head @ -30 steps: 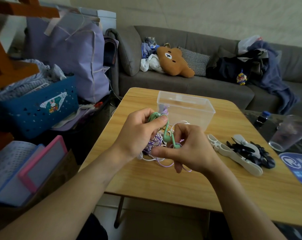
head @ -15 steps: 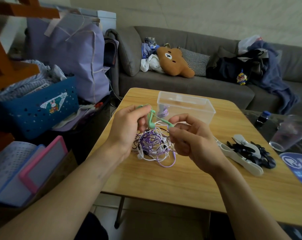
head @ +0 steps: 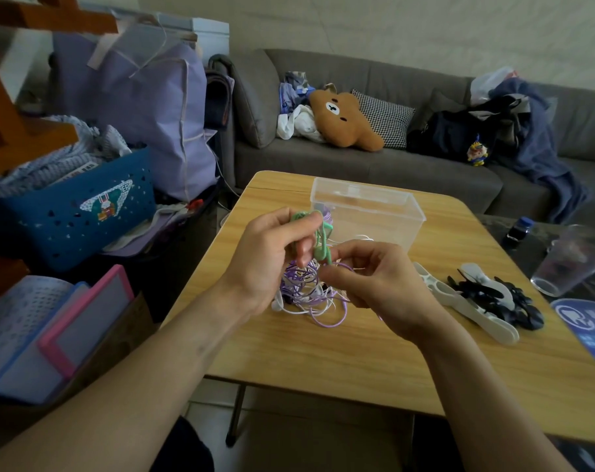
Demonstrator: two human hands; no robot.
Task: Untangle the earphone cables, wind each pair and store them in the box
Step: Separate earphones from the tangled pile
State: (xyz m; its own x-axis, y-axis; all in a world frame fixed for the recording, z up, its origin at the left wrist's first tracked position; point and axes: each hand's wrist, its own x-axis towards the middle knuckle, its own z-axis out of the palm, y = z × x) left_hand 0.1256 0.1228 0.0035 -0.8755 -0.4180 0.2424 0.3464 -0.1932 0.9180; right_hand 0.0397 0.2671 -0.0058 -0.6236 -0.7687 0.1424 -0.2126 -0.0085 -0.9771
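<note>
- Cables (head: pixel 308 291): a purple, white and black tangle lies mid-table between your hands, just in front of the box (head: pixel 367 216); a green cable (head: pixel 321 240) rises out of it to your fingers.
- Table (head: pixel 357 362): bare wood runs from the tangle to the near edge, beneath your forearms; the left edge lies close beside your left wrist.
- Box: clear, open-topped, standing behind the tangle toward the far edge, with bare table to its left and right.
- Winders (head: pixel 476 298): white and black pieces lie right of your right hand, apart from the tangle, toward the right edge.
- Cup (head: pixel 568 264): stands off the table's right edge on a dark surface.
- Left hand (head: pixel 265 257): raised above the tangle, fingers curled round the green cable's upper loops.
- Right hand (head: pixel 374 284): lower and nearer you, thumb and fingertips pinching the green cable's lower end; the other fingers are curled in.
</note>
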